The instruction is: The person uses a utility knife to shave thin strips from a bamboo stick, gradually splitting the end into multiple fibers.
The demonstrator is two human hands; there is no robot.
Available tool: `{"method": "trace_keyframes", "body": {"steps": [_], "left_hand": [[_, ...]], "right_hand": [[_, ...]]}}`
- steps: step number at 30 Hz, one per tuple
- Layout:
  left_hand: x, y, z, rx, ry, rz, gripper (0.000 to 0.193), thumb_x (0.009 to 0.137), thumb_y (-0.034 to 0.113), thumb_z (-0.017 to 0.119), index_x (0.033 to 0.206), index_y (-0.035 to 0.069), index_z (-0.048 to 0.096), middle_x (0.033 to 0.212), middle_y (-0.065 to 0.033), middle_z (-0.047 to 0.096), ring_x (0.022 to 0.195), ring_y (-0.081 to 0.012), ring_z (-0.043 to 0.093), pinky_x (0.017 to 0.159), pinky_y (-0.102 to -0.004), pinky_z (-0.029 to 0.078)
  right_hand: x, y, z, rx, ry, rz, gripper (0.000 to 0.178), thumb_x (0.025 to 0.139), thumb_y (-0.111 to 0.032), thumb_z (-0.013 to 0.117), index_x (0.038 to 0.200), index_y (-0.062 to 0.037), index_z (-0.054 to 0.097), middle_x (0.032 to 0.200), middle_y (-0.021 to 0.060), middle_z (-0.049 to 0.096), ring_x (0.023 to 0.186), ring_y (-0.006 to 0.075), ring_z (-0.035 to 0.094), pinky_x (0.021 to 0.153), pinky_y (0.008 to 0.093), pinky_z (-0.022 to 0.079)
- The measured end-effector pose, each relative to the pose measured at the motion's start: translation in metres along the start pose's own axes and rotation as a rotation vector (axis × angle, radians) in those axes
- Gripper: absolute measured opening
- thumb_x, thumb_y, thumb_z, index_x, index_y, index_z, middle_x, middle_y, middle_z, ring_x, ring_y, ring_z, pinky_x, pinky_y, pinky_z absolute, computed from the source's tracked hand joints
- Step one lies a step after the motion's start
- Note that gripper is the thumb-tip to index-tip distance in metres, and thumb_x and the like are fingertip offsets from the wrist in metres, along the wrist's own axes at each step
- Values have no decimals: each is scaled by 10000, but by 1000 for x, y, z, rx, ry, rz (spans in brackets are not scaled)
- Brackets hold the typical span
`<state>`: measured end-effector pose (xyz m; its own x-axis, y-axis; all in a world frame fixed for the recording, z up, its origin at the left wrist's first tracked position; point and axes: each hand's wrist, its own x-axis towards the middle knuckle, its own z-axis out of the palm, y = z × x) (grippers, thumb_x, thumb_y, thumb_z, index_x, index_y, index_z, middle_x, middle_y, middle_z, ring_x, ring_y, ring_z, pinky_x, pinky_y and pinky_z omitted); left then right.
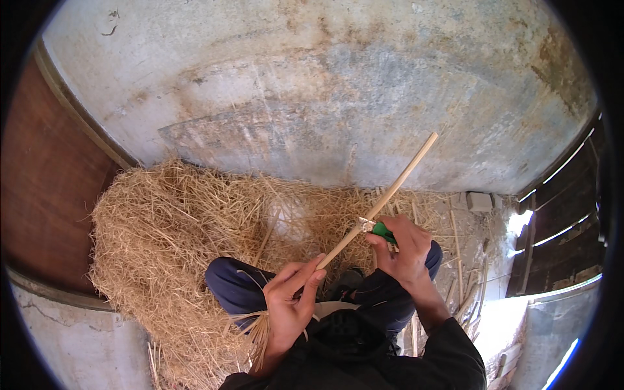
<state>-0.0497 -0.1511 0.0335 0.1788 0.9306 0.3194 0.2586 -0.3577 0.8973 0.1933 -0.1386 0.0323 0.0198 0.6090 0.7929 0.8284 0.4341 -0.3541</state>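
Observation:
A long, pale wooden stick (pixel 408 169) slants up and away to the right in front of me. Its near end is pinched between the thumb and fingers of my left hand (pixel 289 302). My right hand (pixel 408 250) is closed around a small green-handled cutting tool (pixel 383 231). The tool's shiny metal end touches the stick about midway along; its exact kind is hard to make out. Beside my left wrist hangs a bunch of thin, pale wood strips (pixel 259 333), with a few curling loose over my left knee.
A big heap of straw (pixel 169 240) fills the floor at the left. Loose sticks (pixel 457 247) lie on the floor at the right, near a grey block (pixel 480 202). A stained wall (pixel 312 97) rises ahead, and dark slatted boards (pixel 559 234) stand at the right.

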Motion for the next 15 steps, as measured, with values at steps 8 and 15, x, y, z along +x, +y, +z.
{"method": "trace_keyframes", "body": {"steps": [8, 15], "left_hand": [[-13, -26, -16, -101, 7, -76, 248, 1032, 36, 777, 1272, -19, 812, 850, -76, 733, 708, -84, 603, 612, -245, 446], [-9, -36, -16, -195, 25, -211, 225, 1042, 29, 756, 1254, -24, 810, 840, -57, 710, 693, -68, 588, 606, -240, 439]], "right_hand": [[23, 69, -40, -183, 282, 401, 254, 1087, -278, 712, 1144, -42, 785, 709, 67, 641, 570, 129, 568, 501, 358, 411], [7, 42, -26, 71, 49, 334, 264, 1064, -263, 742, 1093, -1, 720, 745, 78, 619, 623, 150, 571, 585, 357, 457]]}}
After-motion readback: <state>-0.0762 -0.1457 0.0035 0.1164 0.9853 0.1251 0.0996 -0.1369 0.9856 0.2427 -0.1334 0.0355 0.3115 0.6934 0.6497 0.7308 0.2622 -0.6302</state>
